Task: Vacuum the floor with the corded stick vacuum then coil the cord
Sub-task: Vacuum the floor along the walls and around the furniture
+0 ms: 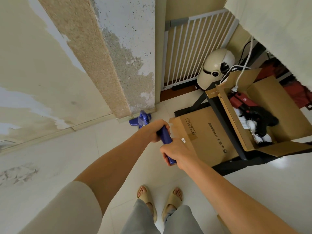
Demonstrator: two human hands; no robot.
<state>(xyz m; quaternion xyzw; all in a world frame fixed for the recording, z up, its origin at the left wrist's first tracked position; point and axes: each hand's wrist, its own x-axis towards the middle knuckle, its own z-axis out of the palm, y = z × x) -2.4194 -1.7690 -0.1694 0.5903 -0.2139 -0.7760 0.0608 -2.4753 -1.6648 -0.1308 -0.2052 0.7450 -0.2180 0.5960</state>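
Hands both grip blue vacuum handle [166, 138]: left hand [156, 130] at 11 o'clock of right hand [177, 153]; vacuum head [141, 120] at wall base.

Blue vacuum [166, 139], brown boxes [209, 137], cream helmet [214, 66], wht gate [190, 48].

left sleeve [70, 205]: pale beige, ends above the elbow, forearm bare | right arm [224, 184]: bare, no sleeve in view | trousers [162, 220]: light grey, loose, hems bunched at the ankles | slippers [172, 202]: tan open-toe slides, one broad strap, toes showing
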